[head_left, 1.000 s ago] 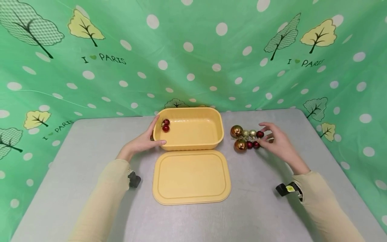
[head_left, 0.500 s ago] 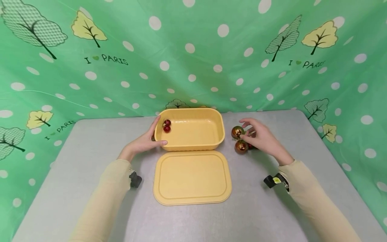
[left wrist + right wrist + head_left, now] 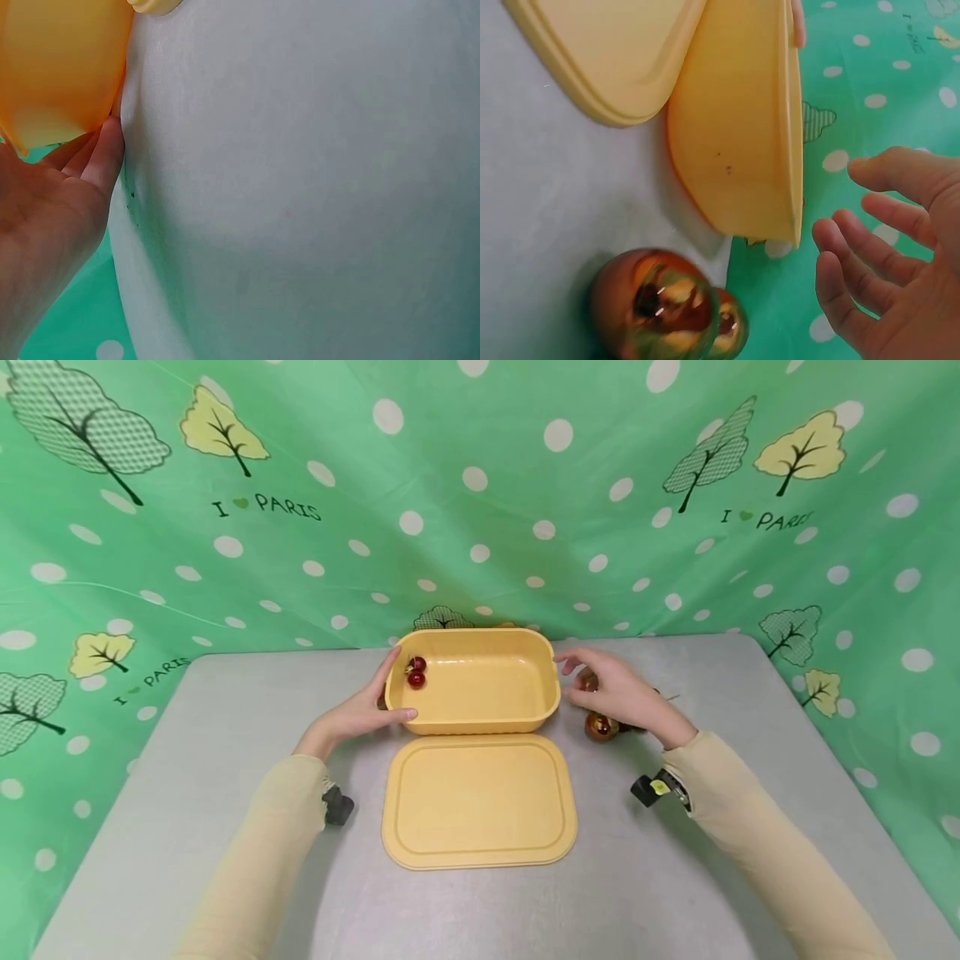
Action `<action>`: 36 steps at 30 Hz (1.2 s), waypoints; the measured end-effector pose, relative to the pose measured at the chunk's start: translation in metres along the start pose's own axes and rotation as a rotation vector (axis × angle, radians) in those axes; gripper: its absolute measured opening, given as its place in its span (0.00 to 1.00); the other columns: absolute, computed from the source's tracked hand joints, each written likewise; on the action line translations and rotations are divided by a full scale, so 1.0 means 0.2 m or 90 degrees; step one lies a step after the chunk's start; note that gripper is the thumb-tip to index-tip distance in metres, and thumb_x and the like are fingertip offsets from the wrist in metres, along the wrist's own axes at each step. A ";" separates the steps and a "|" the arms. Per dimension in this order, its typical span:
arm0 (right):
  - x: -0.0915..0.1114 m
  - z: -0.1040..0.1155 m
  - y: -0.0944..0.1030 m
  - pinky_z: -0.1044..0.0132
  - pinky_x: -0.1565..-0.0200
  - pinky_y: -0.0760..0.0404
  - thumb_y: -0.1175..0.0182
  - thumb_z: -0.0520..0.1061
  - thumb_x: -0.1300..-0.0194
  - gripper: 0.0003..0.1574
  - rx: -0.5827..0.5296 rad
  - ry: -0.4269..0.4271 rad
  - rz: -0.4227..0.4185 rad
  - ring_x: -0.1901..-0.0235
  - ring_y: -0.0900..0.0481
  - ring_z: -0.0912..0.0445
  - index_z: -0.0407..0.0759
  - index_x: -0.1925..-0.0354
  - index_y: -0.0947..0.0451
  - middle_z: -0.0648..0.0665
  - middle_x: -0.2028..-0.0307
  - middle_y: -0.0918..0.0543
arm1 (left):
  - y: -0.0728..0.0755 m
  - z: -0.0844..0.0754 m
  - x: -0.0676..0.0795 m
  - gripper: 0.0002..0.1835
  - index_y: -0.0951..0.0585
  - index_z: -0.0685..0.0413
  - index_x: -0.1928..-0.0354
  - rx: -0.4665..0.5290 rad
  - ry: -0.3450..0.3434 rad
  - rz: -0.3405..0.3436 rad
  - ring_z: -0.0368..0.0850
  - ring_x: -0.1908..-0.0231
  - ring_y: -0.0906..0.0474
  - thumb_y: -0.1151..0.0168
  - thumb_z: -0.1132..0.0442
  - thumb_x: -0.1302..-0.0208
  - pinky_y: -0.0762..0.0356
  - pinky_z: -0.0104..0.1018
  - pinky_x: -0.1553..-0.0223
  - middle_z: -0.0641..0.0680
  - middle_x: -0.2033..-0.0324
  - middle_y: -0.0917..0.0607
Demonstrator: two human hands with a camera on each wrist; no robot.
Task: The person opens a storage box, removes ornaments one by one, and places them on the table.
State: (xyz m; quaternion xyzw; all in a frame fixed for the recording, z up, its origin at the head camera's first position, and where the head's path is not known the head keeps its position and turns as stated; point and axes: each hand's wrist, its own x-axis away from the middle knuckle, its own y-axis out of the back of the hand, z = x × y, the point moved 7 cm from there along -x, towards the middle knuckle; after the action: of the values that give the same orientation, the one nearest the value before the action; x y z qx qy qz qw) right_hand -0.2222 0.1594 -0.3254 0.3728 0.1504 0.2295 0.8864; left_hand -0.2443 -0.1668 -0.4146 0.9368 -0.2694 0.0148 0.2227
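A yellow plastic box [image 3: 480, 724] stands at the back of the table, with two small dark red Christmas baubles [image 3: 416, 672] at its left end. My left hand [image 3: 358, 710] grips that end, the thumb at the front rim and the fingers along the outer wall. Beside the right rim, my right hand [image 3: 611, 693] hovers with loosely bent fingers; the right wrist view shows nothing in it. Below this hand sit two large copper-gold baubles [image 3: 602, 727], one partly covered by the fingers. Smaller baubles behind them are mostly hidden by the hand.
The box's yellow lid [image 3: 480, 802] lies flat on the grey table [image 3: 465, 910], just in front of the box. A green dotted cloth [image 3: 480, 510] hangs behind the table and along its sides.
My right hand has moved left from the small red baubles, over the copper-gold ones, to the box's right rim. The left hand keeps its hold on the box.
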 end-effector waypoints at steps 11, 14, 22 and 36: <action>-0.16 0.10 -0.12 0.57 0.56 0.20 0.38 0.36 0.37 0.23 -0.021 0.043 0.064 0.58 0.21 0.49 0.35 0.44 0.27 0.36 0.57 0.20 | 0.00 -0.01 0.01 0.59 0.72 0.33 0.25 -0.002 0.002 -0.004 0.61 0.28 0.64 0.34 0.58 0.38 0.60 0.56 0.31 0.57 0.26 0.70; -0.20 0.11 -0.16 0.55 0.54 0.21 0.39 0.35 0.36 0.22 -0.049 0.044 0.078 0.58 0.22 0.48 0.34 0.44 0.27 0.34 0.57 0.21 | 0.00 -0.01 0.01 0.59 0.72 0.33 0.25 -0.001 -0.001 -0.004 0.61 0.28 0.64 0.34 0.59 0.38 0.60 0.56 0.31 0.58 0.26 0.70; -0.29 0.14 -0.26 0.55 0.55 0.20 0.40 0.33 0.37 0.21 -0.057 0.060 0.098 0.59 0.21 0.46 0.31 0.45 0.27 0.33 0.57 0.21 | 0.00 -0.01 0.01 0.59 0.71 0.34 0.25 0.006 -0.006 -0.001 0.61 0.28 0.63 0.34 0.59 0.38 0.58 0.56 0.31 0.58 0.26 0.70; -0.42 0.16 -0.41 0.61 0.53 0.20 0.39 0.35 0.38 0.23 -0.083 0.053 0.117 0.58 0.18 0.46 0.28 0.45 0.27 0.32 0.54 0.20 | 0.00 0.00 -0.01 0.59 0.71 0.33 0.25 0.010 -0.005 0.001 0.60 0.28 0.62 0.34 0.59 0.38 0.57 0.54 0.31 0.58 0.25 0.68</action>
State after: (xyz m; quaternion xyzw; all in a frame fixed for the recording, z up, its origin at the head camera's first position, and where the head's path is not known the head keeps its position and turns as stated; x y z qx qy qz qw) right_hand -0.2560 0.0469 -0.3562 0.3170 0.1372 0.3343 0.8769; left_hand -0.2455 -0.1666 -0.4144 0.9383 -0.2711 0.0135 0.2142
